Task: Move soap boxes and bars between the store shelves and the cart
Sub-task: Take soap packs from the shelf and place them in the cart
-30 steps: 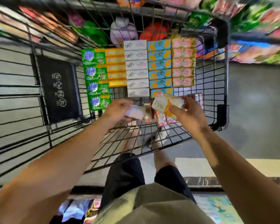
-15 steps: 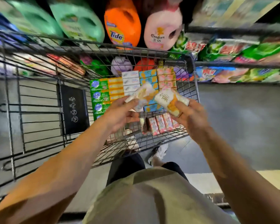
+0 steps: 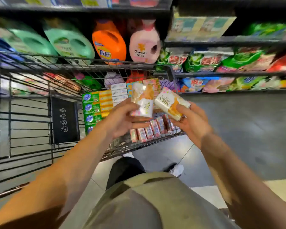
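My left hand [image 3: 122,120] grips a white-and-orange wrapped soap bar [image 3: 142,100], held upright above the wire cart [image 3: 92,63]. My right hand [image 3: 191,123] holds a second white-and-orange soap bar [image 3: 170,103], tilted, just right of the first; the two bars nearly touch. Below them, rows of soap boxes lie in the cart: green ones [image 3: 90,109], yellow ones [image 3: 106,100], white ones [image 3: 119,92] and small pink ones [image 3: 149,130] at the near end.
Store shelves [image 3: 229,42] stand beyond the cart with detergent jugs, an orange one [image 3: 108,42] and a pink one [image 3: 144,45], and bagged powders [image 3: 205,61] to the right. Grey floor [image 3: 246,129] stretches on the right. A black cart flap [image 3: 64,120] sits at left.
Both hands have lifted their soap bars up out of the cart, and my view has risen from the cart floor towards the shelves.
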A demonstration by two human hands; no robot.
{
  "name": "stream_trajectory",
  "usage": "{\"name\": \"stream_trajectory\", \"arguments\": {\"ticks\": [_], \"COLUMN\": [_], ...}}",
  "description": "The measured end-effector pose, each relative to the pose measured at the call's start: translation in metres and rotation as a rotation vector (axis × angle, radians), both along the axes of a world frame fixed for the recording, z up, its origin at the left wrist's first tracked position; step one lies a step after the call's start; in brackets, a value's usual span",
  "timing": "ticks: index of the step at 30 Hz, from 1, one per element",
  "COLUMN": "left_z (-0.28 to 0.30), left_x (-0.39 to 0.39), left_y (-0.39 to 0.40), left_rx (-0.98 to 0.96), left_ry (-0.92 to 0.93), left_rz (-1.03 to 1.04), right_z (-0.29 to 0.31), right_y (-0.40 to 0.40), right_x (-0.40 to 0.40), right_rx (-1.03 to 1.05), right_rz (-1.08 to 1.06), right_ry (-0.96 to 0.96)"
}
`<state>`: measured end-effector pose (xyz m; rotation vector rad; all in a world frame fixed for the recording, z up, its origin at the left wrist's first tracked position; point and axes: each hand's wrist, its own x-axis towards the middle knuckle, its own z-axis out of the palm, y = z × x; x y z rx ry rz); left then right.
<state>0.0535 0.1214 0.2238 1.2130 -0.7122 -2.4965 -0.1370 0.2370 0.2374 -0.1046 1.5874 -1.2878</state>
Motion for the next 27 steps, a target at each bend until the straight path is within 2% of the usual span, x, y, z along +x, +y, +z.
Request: {"name": "stream_trajectory", "arguments": {"ticks": [9, 12, 14, 20, 25, 27], "left_z": [0.038, 0.052, 0.059, 0.083, 0.092, 0.091], "left_x": [-0.14, -0.209, -0.237, -0.337, -0.401, -0.427], "left_y": [0.107, 0.158, 0.173, 0.23, 0.253, 0.257], "left_rx": [-0.218, -0.384, -0.484, -0.588, -0.674, -0.675], "left_ry": [-0.088, -0.116, -0.125, -0.117, -0.101, -0.091], "left_rz": [0.086, 0.065, 0.074, -0.129, -0.258, -0.27], "right_z": [0.027, 0.041, 0.045, 0.052, 0.059, 0.062], "right_y": [0.124, 0.182, 0.201, 0.277, 0.306, 0.307], "right_x": [-0.116, -0.173, -0.193, -0.267, -0.328, -0.355], "right_rx": [-0.145, -0.209, -0.243, -0.327, -0.393, -0.391], "right_rz": [-0.029, -0.057, -0.088, -0.185, -0.151, -0.202], "right_ry": [-0.026, -0.05, -0.133, -0.272, -0.135, -0.138]}}
